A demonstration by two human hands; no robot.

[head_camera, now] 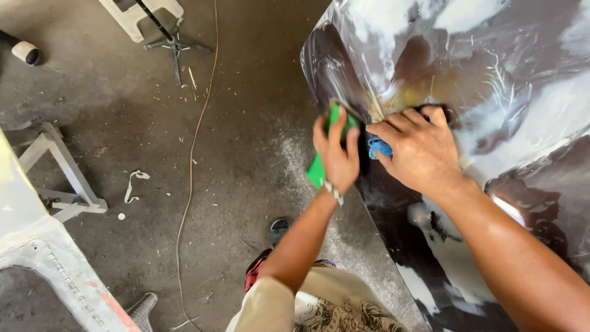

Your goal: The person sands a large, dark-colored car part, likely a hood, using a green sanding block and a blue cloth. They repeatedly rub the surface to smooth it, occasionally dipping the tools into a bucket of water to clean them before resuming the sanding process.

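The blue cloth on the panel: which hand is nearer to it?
Right. The right hand lies pressed on the blue cloth, which pokes out from under its fingers. The left hand is just beside it, gripping a green tool at the glossy dark panel edge.

No packages, labels, signs or screens are showing anywhere in this view right now.
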